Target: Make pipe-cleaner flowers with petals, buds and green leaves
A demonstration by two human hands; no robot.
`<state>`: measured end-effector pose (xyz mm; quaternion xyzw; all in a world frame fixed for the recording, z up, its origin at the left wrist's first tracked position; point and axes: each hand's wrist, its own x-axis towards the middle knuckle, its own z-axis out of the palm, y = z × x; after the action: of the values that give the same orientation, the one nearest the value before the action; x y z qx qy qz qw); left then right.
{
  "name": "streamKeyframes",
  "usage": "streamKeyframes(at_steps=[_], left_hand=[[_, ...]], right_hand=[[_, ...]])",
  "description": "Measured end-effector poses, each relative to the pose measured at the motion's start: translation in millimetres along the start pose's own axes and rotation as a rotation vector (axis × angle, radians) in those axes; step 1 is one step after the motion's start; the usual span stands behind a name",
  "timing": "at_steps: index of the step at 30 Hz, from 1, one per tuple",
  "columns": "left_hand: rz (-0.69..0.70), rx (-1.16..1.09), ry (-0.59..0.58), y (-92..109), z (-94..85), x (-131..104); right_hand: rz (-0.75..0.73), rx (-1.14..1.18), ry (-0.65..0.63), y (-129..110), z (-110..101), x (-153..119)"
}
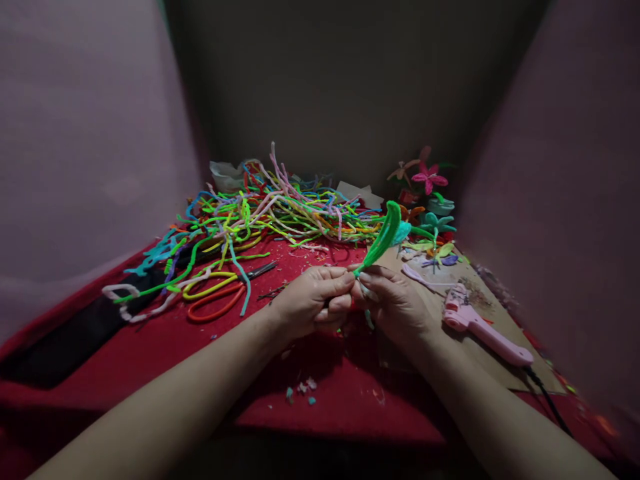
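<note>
My left hand [320, 297] and my right hand [393, 300] meet above the middle of the red cloth [310, 393]. Between them, both pinch the base of a green fuzzy leaf [384, 237], which stands up and curves to the right. Behind the leaf shows a light turquoise fuzzy piece [401, 233]. A pale strand hangs below my fingers. Fingers of both hands are curled closed, and the exact grip at the leaf's base is partly hidden.
Scissors [215, 297] with yellow and red handles lie left, near a pile of colourful pipe cleaners [300, 210]. A pink glue gun [490, 333] rests on a board [530, 377] at right. Fuzzy flowers [430, 179] stand at the back right. A black strip [65, 343] lies far left.
</note>
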<state>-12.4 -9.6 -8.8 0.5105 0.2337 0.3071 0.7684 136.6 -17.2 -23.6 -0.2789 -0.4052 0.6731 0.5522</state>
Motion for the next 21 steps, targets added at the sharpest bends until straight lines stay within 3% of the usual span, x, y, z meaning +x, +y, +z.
streamKeyframes(at_steps=[2,6,8,11,14,16,18,21], left_hand=[[0.05,0.266,0.127,1,3.4,0],[0.281,1.025,0.42,-5,7.3,0],[0.355,1.345,0.494,-10,6.1,-1],[0.407,1.603,0.518,-17,1.2,-2],[0.436,1.657,0.51,-19,-2.6,-1],[0.414,1.561,0.522,-17,-2.7,0],[0.372,1.331,0.523,-12,-1.0,1],[0.245,0.836,0.42,-3,2.3,2]], right_hand=[[-0.003,-0.025,0.066,0,0,1],[-0.016,-0.12,0.155,3,-1,1],[-0.026,-0.151,0.155,4,0,0],[-0.017,-0.173,0.154,4,2,-1],[-0.015,-0.214,0.182,4,3,-3],[-0.026,-0.232,0.175,5,3,-3],[-0.049,-0.26,0.15,6,2,-3],[-0.096,-0.325,0.116,7,0,-3]])
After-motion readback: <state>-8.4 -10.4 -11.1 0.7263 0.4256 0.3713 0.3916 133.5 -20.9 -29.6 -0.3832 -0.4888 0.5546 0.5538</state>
